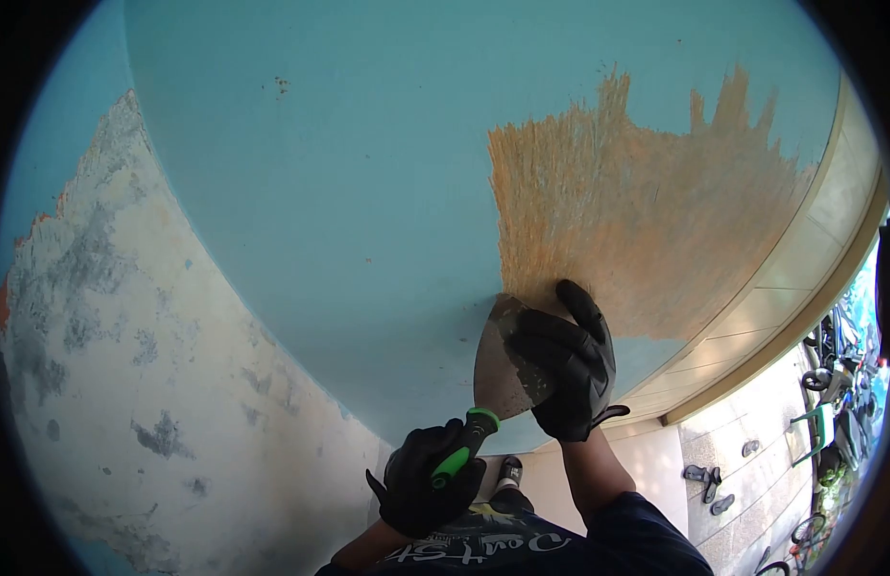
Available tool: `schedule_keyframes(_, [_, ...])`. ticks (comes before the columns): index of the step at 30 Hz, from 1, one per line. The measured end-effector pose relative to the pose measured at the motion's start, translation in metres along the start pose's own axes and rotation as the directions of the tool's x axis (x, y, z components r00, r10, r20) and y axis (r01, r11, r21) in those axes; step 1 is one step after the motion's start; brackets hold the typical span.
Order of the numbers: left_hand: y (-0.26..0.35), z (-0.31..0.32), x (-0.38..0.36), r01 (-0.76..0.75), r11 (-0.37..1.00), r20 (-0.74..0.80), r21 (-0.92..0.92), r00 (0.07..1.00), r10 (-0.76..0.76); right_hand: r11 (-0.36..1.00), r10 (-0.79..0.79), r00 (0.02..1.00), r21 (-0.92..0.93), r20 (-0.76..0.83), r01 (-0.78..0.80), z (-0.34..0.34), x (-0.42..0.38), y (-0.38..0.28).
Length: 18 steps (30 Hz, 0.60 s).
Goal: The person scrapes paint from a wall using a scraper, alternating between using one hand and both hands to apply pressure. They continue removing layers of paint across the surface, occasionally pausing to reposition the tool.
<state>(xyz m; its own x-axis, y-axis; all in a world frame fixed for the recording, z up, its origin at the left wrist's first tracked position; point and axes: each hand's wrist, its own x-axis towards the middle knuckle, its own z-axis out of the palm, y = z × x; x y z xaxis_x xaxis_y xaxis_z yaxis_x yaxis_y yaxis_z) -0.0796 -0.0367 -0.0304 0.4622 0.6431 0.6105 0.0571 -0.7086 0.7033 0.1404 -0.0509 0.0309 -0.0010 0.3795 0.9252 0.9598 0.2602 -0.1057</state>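
My left hand [428,482], in a black glove, is closed around the black and green handle of a paint scraper [503,370]. The wide, stained blade points up against a blue-painted surface [320,192]. My right hand [565,370], gloved in black too, has its fingers pressed onto the right side of the blade; one finger stands apart from the others near the surface. Just above the blade lies a brown, streaky bare patch [647,211] with a ragged upper edge. The contact between blade edge and surface is partly hidden by my right hand.
To the left, a wall [195,384] shows patchy white and grey with peeled paint. A beige tiled border [752,317] curves along the right. Several sandals [704,477] lie on the paved floor, with a green chair [817,432] and parked motorbikes [848,403] beyond.
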Motion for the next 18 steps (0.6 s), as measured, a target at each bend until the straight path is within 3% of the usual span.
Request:
schedule_keyframes(9, [-0.0019, -0.0004, -0.0023, 0.013, 0.999, 0.009, -0.034, 1.000, -0.013, 1.000, 0.009, 0.999, -0.012, 0.039, -0.009, -0.0030, 0.0019, -0.0024])
schedule_keyframes(14, [-0.0073, 0.0004, -0.0018, -0.094, 0.995, 0.006, 0.041, 0.996, 0.094, 0.999, 0.024, 0.999, -0.023, 0.049, -0.023, -0.0043, 0.0051, -0.0055])
schedule_keyframes(18, [-0.0106, 0.0002, -0.0028, -0.049, 0.999, 0.006, 0.008, 0.999, 0.049, 0.999, 0.022, 0.998, -0.026, 0.062, -0.021, -0.0044, 0.0055, -0.0034])
